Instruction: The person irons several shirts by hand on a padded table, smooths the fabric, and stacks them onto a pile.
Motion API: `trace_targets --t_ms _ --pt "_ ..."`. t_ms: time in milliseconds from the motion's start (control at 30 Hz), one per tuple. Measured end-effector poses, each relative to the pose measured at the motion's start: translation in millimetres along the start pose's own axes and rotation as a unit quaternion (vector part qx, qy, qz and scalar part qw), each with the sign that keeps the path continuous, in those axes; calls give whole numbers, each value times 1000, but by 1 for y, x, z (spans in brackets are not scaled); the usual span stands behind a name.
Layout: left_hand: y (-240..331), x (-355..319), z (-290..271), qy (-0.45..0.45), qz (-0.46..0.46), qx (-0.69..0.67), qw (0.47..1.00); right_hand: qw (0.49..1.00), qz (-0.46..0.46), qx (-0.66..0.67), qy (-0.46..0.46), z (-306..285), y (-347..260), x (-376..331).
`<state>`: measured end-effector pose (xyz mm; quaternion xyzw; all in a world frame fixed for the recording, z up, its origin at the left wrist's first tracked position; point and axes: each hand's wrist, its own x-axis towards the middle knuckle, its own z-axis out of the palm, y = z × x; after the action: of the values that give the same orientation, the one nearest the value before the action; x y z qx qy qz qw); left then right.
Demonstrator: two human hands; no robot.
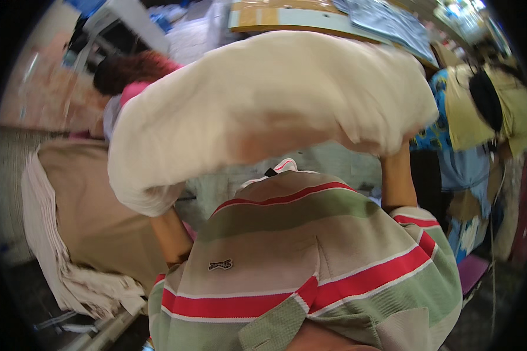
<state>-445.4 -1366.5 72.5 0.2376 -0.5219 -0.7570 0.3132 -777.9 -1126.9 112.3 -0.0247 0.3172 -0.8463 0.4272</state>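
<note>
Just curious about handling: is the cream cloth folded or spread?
Spread sideways: the cloth stretches from left forearm to right forearm. Whether it's doubled over, I cannot tell.

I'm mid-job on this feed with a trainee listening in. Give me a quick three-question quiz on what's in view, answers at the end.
1. Multiple choice: what colour is the cloth raised in front of the wearer? A) Blue B) Cream C) Red
2. True or false: the brown fabric lies to the wearer's left.
3. Short answer: the forearms reach up to the cloth. Can you make out the finger positions of the hands, and why or why not?

Key: 1. B. 2. True. 3. No; the blurred cloth hides them.
</note>
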Motion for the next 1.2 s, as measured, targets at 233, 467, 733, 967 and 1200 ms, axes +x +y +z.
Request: trace_targets --t_ms 233,467,733,967,1200 --pt "-18 -19 -3 -17 62 -252 965 990 35 -50 -127 6 12 57" --pt "22 -44 -27 -125 214 -347 904 965 49 -36 -253 42 25 122" --pt "74 -90 -47 366 292 -74 881 909 119 38 -398 94 76 187" --pt "116 -145 -49 440 316 29 840 869 153 116 -456 140 137 223" --pt "132 -207 -48 620 241 357 656 894 157 -73 -413 218 165 216"
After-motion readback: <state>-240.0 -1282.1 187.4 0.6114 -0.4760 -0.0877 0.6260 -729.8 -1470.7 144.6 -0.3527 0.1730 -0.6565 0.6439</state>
